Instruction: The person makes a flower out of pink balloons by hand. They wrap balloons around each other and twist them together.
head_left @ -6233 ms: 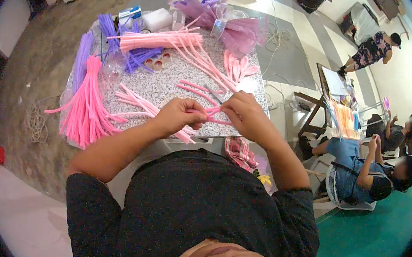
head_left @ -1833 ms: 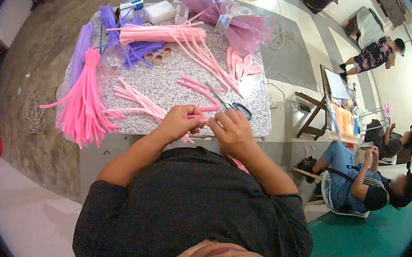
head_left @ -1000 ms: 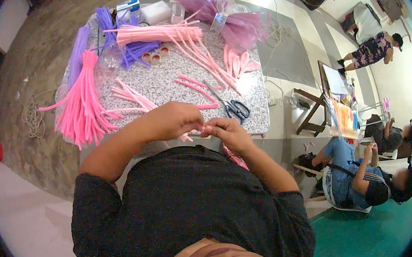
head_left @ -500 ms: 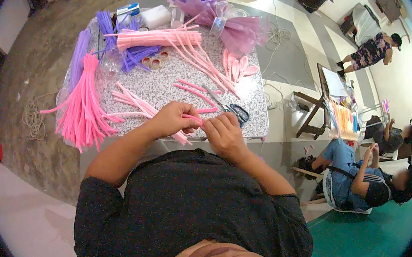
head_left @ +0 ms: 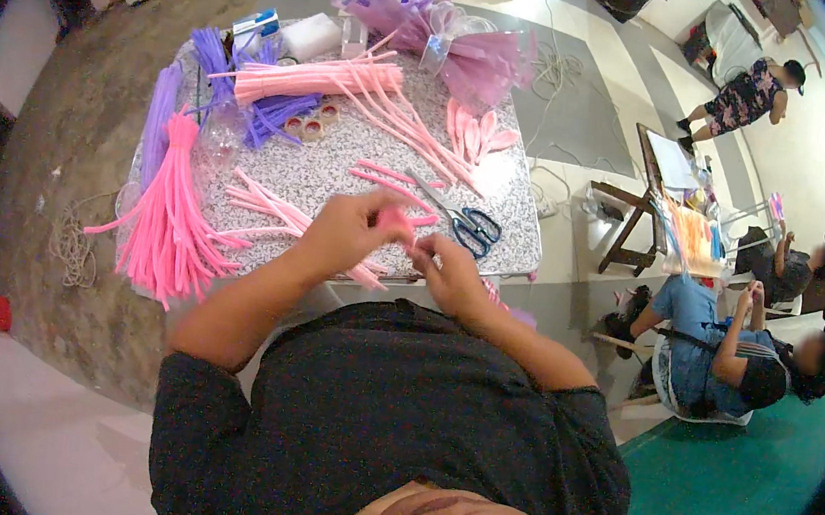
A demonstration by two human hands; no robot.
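Above the near table edge, my left hand (head_left: 347, 229) is closed round a bright pink pipe cleaner (head_left: 397, 226), slightly smeared by motion. Close beside it, my right hand (head_left: 451, 275) pinches the lower end of the same piece between thumb and fingertips. Blue-handled scissors (head_left: 475, 232) lie partly open on the table just beyond my right hand. Short pink pipe cleaners (head_left: 395, 183) rest past my fingers. Paler pink pipe cleaners (head_left: 272, 205) reach under my left forearm. Further left, a bound bunch of bright pink pipe cleaners (head_left: 175, 202) fans out over the table edge.
On the speckled table (head_left: 311, 171) are a light pink bundle (head_left: 321, 80), purple pipe cleaners (head_left: 281, 118), tape rolls (head_left: 312, 129), pink petal-like loops (head_left: 471, 133) and a mauve wrapped bouquet (head_left: 468, 62). A seated person (head_left: 713, 360) works at the right, near another table (head_left: 650, 197).
My left hand has lifted and turned, bringing the pink pipe cleaner up with it. My right hand has shifted slightly down and away, its fingers now more pinched.
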